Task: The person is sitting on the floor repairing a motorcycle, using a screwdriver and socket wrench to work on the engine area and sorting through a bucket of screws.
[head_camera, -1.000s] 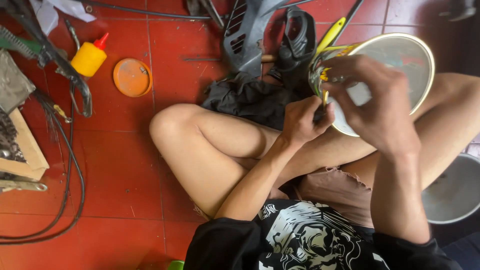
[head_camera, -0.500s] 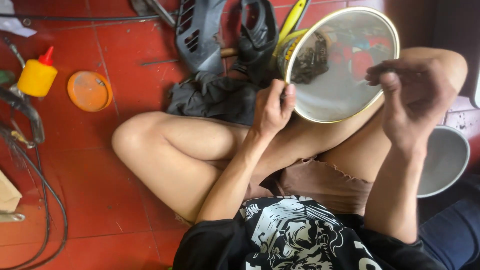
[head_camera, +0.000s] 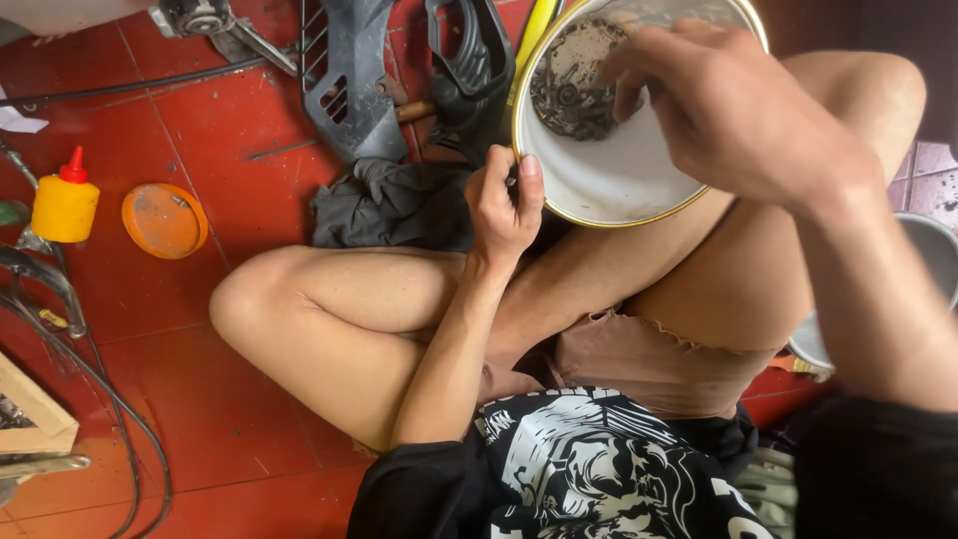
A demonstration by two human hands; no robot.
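hands at a white bowl over crossed legs on a red tiled floor

surface is a red tiled floor with dark grout lines, cluttered along the top and left. the person sits cross-legged on it, bare knees out, in a black printed shirt and brown frayed shorts.

white bowl with a yellow rim sits at top centre-right, above the right thigh, held off the floor. it is round, so no real long axis; the mouth is tilted toward the camera and the inside wall shows. a dark greasy metal part lies against the upper inside wall, looks like a round gear-like piece, hard to tell through the grime.

left hand is clenched on the bowl's near-left rim, thumb up along the edge. right hand reaches into the bowl from the right, fingers curled down beside the metal part; whether it actually grips anything can't be told, fingertips are partly hidden.

around: dark grey rag on the floor just left of the left hand. grey plastic engine cover and a black handle piece above it. orange round lid and yellow squeeze bottle with red nozzle, near each other at far left. black cables curve along the left edge. metal basin at the right edge, behind the right forearm.
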